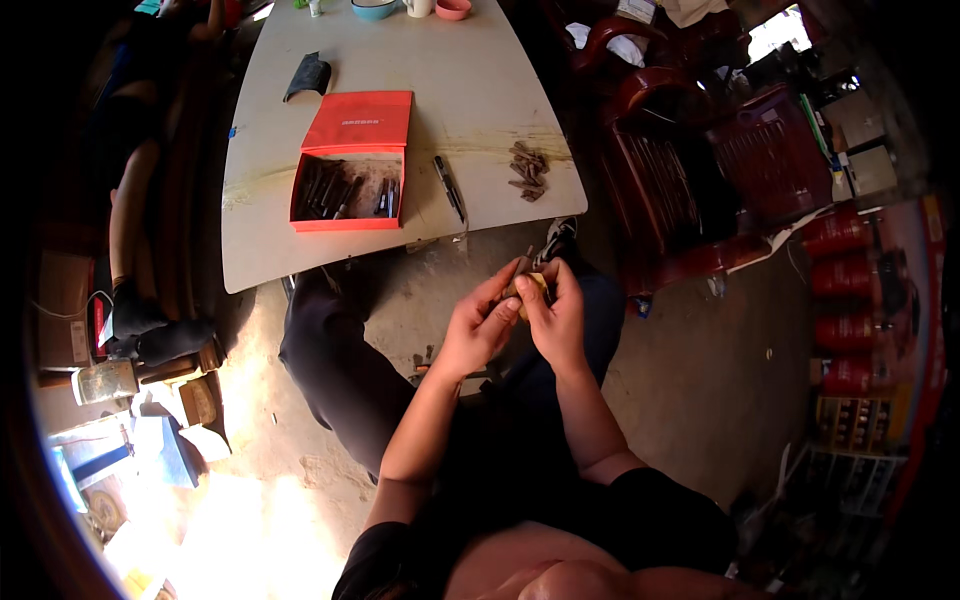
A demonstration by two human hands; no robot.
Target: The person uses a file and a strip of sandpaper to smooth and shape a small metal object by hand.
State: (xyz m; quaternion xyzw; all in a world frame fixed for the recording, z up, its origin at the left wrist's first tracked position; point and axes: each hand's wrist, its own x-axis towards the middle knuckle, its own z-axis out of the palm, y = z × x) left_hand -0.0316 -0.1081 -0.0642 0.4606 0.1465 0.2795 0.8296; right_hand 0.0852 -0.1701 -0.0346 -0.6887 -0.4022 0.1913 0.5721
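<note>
Above my lap, my left hand (478, 324) and my right hand (555, 315) meet with the fingers close together. My left fingers grip a thin brown stick-like piece (530, 253), whose tip points up past them. Pressed under my right thumb is a small yellowish piece (537, 282), possibly folded sandpaper; fingers cover most of it. Beyond my hands, a red lidded box (348, 224) lies open on the table, holding several dark slender sticks (330, 191). A dark pen (448, 189) lies right of it, and a pile of short brown pieces (529, 171) sits farther right.
The pale table (480, 82) has its near edge just past my knees. A curved dark tile-like piece (307, 76) and bowls (373, 8) stand farther back. Dark red wooden chairs (675, 172) flank the right side. At left, another person's leg (133, 202) is visible.
</note>
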